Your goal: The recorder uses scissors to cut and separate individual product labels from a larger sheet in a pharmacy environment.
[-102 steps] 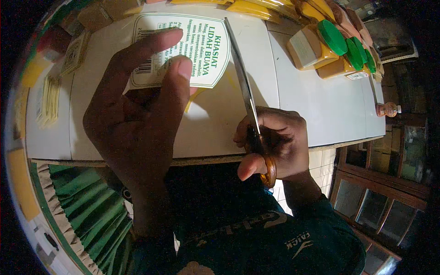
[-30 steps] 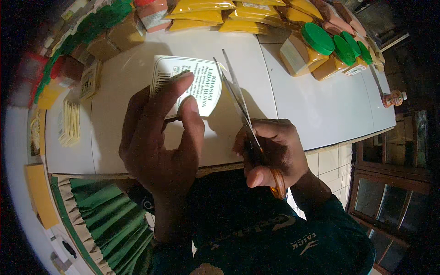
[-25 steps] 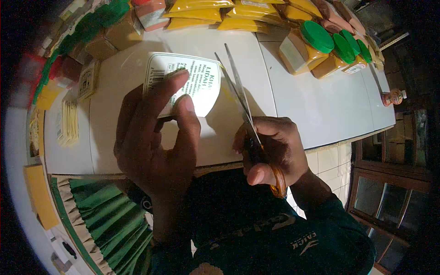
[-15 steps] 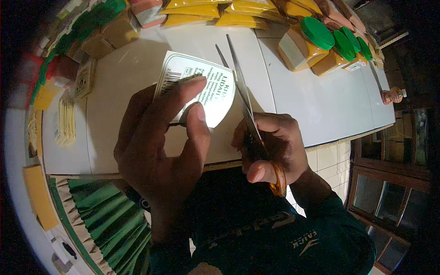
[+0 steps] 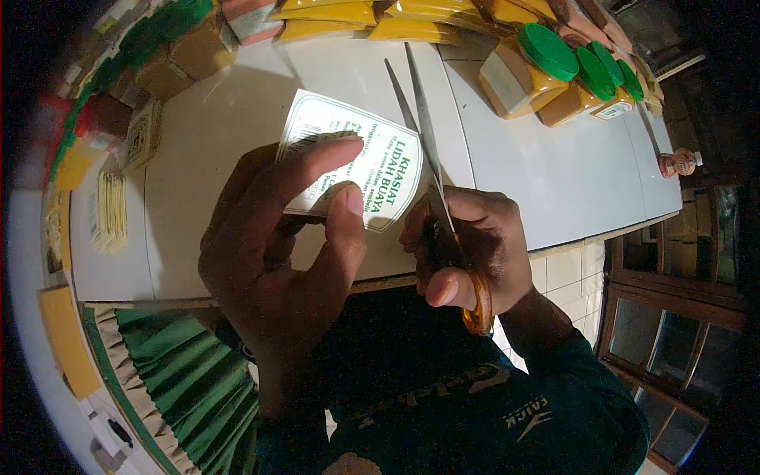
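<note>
The left hand [image 5: 269, 253] leans far and right, fingers pinching a white label [image 5: 390, 178]. The right hand [image 5: 497, 245] curls round parted scissors [image 5: 438, 187], long axis pointing far, slightly left.

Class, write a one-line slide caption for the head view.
Above a white table, the left hand holds a printed label beside open scissors in the right hand, green-lidded jars beyond.

The scissors [image 5: 435, 162] have smooth metal blades [image 5: 422, 103] and glossy, plastic-looking handles [image 5: 477, 307], the label [image 5: 393, 180] is smooth paper, the surface [image 5: 546, 182] glossy, and the pleated green cloth [image 5: 182, 356] matt.
</note>
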The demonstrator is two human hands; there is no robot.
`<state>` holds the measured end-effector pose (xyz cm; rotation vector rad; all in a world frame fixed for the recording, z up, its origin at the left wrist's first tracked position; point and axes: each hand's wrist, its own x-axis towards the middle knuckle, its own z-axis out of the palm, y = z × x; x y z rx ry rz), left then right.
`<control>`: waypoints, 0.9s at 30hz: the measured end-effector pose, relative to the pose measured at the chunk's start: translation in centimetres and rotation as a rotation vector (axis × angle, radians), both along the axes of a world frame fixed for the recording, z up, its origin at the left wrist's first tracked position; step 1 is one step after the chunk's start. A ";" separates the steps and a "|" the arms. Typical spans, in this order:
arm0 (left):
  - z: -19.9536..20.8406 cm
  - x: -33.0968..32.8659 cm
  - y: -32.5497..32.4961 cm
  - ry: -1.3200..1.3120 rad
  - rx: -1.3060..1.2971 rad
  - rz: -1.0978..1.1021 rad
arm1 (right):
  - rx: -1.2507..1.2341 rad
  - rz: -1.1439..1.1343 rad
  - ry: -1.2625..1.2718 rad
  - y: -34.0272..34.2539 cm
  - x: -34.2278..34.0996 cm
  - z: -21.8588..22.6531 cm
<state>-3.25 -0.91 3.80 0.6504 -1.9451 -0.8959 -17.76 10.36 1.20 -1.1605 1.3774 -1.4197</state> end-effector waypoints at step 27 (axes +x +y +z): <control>0.1 13.8 -12.1 0.028 -0.049 0.468 | 0.046 -0.169 0.013 0.1 1.4 -1.1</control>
